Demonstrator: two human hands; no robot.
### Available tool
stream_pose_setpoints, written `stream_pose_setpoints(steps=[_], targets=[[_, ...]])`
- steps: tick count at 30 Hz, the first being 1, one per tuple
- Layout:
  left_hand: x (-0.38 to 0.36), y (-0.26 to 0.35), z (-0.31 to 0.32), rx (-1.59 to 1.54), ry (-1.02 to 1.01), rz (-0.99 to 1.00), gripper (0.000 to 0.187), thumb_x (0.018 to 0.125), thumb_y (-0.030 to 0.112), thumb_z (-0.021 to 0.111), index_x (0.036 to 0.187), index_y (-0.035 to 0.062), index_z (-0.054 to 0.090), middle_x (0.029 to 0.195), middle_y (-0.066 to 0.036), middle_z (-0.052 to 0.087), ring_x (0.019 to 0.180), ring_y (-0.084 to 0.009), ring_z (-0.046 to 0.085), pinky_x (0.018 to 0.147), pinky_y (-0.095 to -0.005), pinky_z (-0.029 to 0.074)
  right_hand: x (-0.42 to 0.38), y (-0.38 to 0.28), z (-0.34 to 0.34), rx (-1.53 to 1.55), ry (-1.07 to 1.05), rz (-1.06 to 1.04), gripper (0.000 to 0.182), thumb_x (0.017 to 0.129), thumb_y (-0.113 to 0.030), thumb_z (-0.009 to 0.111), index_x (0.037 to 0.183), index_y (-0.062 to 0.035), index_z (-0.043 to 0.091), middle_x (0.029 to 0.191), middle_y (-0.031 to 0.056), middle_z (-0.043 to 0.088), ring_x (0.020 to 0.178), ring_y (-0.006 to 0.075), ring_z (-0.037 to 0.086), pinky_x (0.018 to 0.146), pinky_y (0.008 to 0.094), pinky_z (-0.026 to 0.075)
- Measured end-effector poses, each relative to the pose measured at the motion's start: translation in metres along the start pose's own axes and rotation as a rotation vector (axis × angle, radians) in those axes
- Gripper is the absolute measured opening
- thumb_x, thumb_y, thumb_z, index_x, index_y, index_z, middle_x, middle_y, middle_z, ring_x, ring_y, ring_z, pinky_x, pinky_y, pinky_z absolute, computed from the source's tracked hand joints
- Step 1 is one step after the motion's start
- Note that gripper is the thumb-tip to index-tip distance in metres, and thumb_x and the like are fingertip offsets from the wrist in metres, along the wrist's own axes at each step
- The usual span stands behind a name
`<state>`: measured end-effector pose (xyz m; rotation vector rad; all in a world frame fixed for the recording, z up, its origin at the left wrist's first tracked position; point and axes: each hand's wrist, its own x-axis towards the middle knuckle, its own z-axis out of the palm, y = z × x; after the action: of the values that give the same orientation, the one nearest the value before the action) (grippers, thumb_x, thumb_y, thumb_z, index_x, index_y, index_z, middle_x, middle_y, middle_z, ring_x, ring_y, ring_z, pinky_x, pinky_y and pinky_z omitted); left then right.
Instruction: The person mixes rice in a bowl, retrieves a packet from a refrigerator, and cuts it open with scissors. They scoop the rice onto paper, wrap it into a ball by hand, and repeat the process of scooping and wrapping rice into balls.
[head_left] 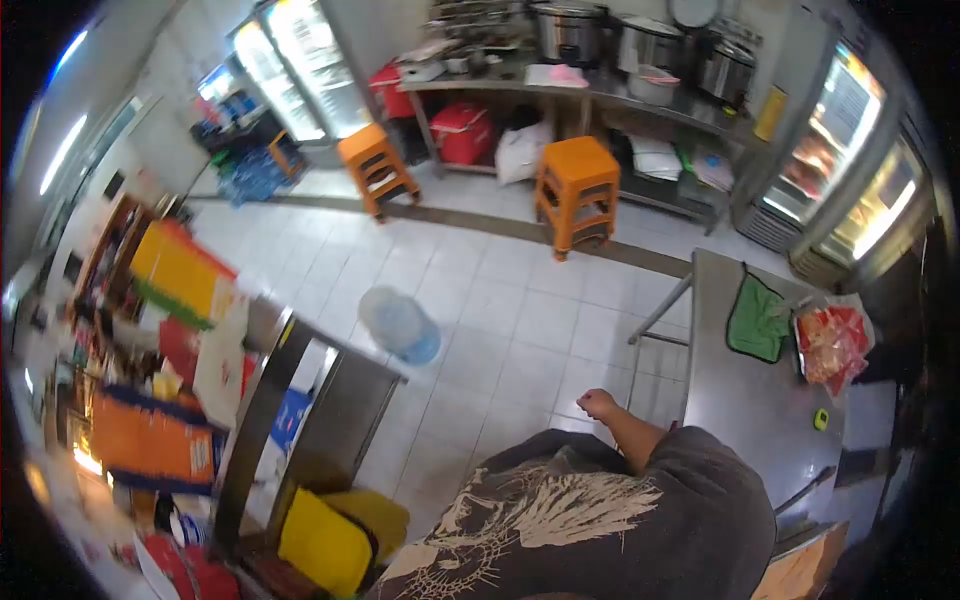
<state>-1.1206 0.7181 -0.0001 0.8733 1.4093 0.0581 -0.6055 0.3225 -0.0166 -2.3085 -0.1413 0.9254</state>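
Observation:
My right hand [597, 403] hangs in front of my dark printed T-shirt [600, 510], above the white tiled floor. Its fingers look loosely curled, and I see nothing in them. The nearest thing is a steel table [715, 370] to its right, which the hand does not touch. On that table lie a green cloth bag [759, 317], a red and clear plastic bag with food in it [832, 345] and a small yellow-green device [821, 419]. My left hand is out of view.
A clear bluish plastic tub [398, 325] sits on the floor. Orange stools [577, 185] stand before a steel counter [480, 78] with large pots. Lit glass-door fridges [820, 140] line the right. At left are a steel bench [345, 415] and yellow bags [325, 545].

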Motion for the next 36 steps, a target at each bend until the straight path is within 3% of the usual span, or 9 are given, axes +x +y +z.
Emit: stream_pose_setpoints(steps=[8, 11, 16, 17, 19, 23, 26, 33, 36], targets=[[0.097, 0.132, 0.222, 0.249, -0.185, -0.030, 0.037, 0.097, 0.036, 0.057, 0.126, 0.0128, 0.057, 0.105, -0.013, 0.067, 0.077, -0.0292, 0.067, 0.065, -0.0440, 0.053, 0.046, 0.056, -0.107, 0.294, 0.083, 0.352, 0.030, 0.085, -0.032, 0.067, 0.093, -0.0036, 0.070, 0.081, 0.0080, 0.068, 0.069, 0.0216, 0.065, 0.060, 0.0373, 0.053], [0.133, 0.186, 0.313, 0.289, -0.230, -0.077, 0.037, 0.098, 0.035, 0.056, 0.126, 0.0127, 0.057, 0.106, -0.012, 0.067, 0.080, -0.0278, 0.067, 0.067, -0.0429, 0.053, 0.100, 0.130, -0.116, -0.209, -0.062, 0.003, 0.035, 0.086, -0.037, 0.067, 0.092, -0.0029, 0.070, 0.086, 0.0138, 0.070, 0.074, 0.0306, 0.066, 0.070, 0.0419, 0.054], [0.201, 0.312, 0.451, 0.482, -0.365, -0.113, 0.036, 0.098, 0.035, 0.056, 0.127, 0.0125, 0.057, 0.108, -0.011, 0.067, 0.084, -0.0255, 0.066, 0.071, -0.0412, 0.052, 0.105, 0.029, -0.254, -0.123, 0.477, 0.124, 0.023, 0.088, -0.027, 0.064, 0.086, -0.0041, 0.069, 0.092, 0.0200, 0.068, 0.092, 0.0408, 0.063, 0.083, 0.0508, 0.049], [0.216, 0.345, 0.490, 0.549, -0.412, -0.115, 0.036, 0.098, 0.035, 0.055, 0.127, 0.0125, 0.057, 0.108, -0.011, 0.067, 0.085, -0.0250, 0.066, 0.071, -0.0408, 0.052, 0.103, 0.010, -0.280, -0.334, 1.017, -0.132, 0.019, 0.089, -0.019, 0.062, 0.078, -0.0031, 0.063, 0.087, 0.0175, 0.067, 0.087, 0.0398, 0.060, 0.076, 0.0510, 0.045], [0.243, 0.402, 0.572, 0.698, -0.506, -0.129, 0.036, 0.098, 0.034, 0.055, 0.127, 0.0124, 0.057, 0.109, -0.010, 0.068, 0.087, -0.0241, 0.066, 0.073, -0.0401, 0.051, 0.058, -0.035, -0.383, -0.132, 1.051, -0.060, 0.020, 0.084, -0.013, 0.064, 0.102, -0.0048, 0.064, 0.098, 0.0177, 0.064, 0.095, 0.0398, 0.058, 0.085, 0.0455, 0.045], [0.271, 0.473, 0.798, 0.903, -0.734, -0.214, 0.035, 0.099, 0.034, 0.054, 0.127, 0.0123, 0.058, 0.110, -0.009, 0.068, 0.090, -0.0222, 0.066, 0.075, -0.0387, 0.051, 0.028, 0.023, -0.450, -0.211, 1.741, 0.954, 0.040, 0.084, -0.022, 0.071, 0.119, -0.0059, 0.061, 0.117, 0.0230, 0.058, 0.115, 0.0431, 0.050, 0.099, 0.0518, 0.038], [0.170, 0.502, 0.972, 1.225, -0.863, 0.311, 0.037, 0.100, 0.038, 0.055, 0.126, 0.0110, 0.058, 0.112, -0.007, 0.067, 0.094, -0.0182, 0.064, 0.079, -0.0353, 0.050, 0.034, 0.069, -0.442, -0.112, 1.575, 1.455, 0.034, 0.086, -0.023, 0.069, 0.116, -0.0085, 0.062, 0.110, 0.0203, 0.059, 0.112, 0.0420, 0.051, 0.096, 0.0518, 0.040], [-0.053, 0.361, 1.261, 1.675, -1.786, 0.483, 0.030, 0.099, 0.015, 0.058, 0.127, 0.0052, 0.057, 0.098, -0.004, 0.066, 0.085, -0.0122, 0.062, 0.070, -0.0272, 0.051, 0.018, 0.115, -0.437, 0.036, 1.652, 1.222, 0.014, 0.093, -0.017, 0.058, 0.092, -0.0024, 0.059, 0.091, 0.0240, 0.060, 0.088, 0.0432, 0.058, 0.075, 0.0510, 0.046], [-0.213, 0.281, 1.262, 1.822, -2.386, 0.901, 0.028, 0.098, 0.020, 0.057, 0.121, 0.0038, 0.061, 0.095, -0.018, 0.069, 0.084, -0.0288, 0.068, 0.075, -0.0388, 0.053, 0.017, 0.121, -0.426, 0.087, 1.565, 1.199, 0.016, 0.095, -0.018, 0.057, 0.091, -0.0021, 0.058, 0.091, 0.0237, 0.061, 0.090, 0.0413, 0.059, 0.078, 0.0518, 0.045]])
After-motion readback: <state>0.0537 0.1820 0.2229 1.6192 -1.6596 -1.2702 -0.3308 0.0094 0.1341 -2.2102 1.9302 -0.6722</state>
